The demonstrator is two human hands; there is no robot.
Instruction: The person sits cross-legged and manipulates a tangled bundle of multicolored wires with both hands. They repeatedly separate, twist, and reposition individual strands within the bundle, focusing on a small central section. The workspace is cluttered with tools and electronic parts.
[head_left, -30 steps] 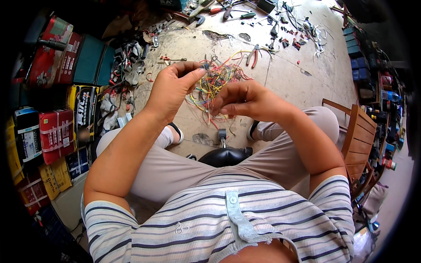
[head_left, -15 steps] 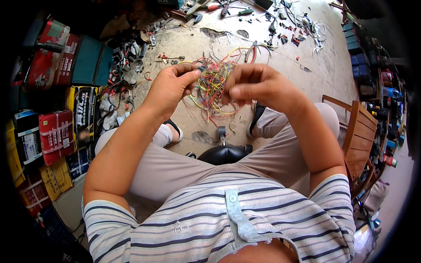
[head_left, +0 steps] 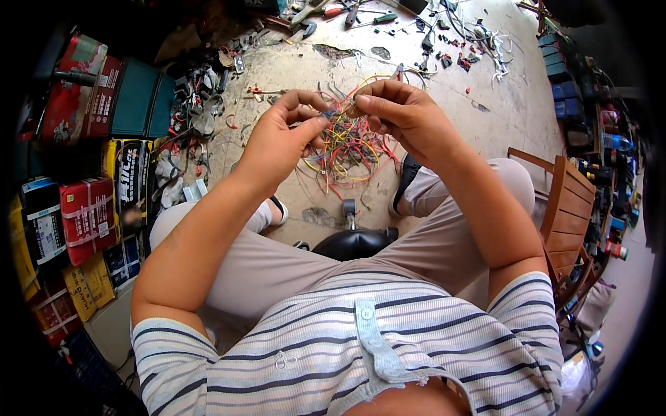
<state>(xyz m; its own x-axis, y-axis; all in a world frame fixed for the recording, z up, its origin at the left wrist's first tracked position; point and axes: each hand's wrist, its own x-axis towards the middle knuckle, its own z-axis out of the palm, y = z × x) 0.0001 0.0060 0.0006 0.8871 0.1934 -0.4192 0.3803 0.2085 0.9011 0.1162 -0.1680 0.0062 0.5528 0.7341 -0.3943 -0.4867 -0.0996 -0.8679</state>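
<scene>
The right hand [head_left: 409,118] has come in toward the left hand [head_left: 281,132]: half a second ago its fingertips were well off to the right, and now they are close to the left hand's fingertips, over the upper part of a tangle of wires [head_left: 343,147]. The left hand is nearly where it was, its thumb and index finger drawn to a narrow pinch on a small blue piece [head_left: 331,114], which is raised in front of the tangle in this view; what kind of part it is cannot be told at this size. The right hand's thumb and forefinger are also nearly together, with the other fingers curled, but whether they have hold of a thin strand or of nothing cannot be told. With both sets of fingertips now gathered around the blue piece, the change looks like a move from one hand's hold to fine work by two, though no pull or parting can be made out. The tangle, red, yellow and dark strands mostly, lies on the floor [head_left: 513,132] between the person's feet, ahead of a black rounded object [head_left: 355,244]. The pliers [head_left: 399,70] lie just beyond the right hand and are partly hidden by it; a green-handled screwdriver [head_left: 383,19] is farther off, and neither tool is in use.
</scene>
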